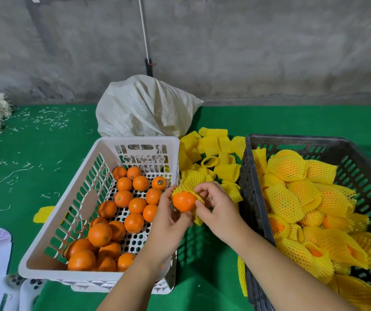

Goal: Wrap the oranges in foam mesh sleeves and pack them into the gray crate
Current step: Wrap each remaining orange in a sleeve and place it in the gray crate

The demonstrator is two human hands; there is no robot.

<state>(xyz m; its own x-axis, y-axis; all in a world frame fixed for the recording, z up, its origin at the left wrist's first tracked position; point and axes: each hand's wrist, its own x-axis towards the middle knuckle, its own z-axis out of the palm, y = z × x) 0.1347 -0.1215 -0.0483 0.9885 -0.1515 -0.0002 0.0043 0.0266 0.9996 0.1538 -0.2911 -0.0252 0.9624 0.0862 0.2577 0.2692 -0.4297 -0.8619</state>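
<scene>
Between crates [296,140]: hands [218,209] sleeving orange [183,201].

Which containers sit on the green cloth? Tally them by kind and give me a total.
White basket: 1
Gray crate: 1
White sack: 1
Total: 3

A rough grey concrete wall [247,52] rises behind a green felt-covered tabletop [45,142], with a thin white pole [143,30] leaning against the wall.
</scene>
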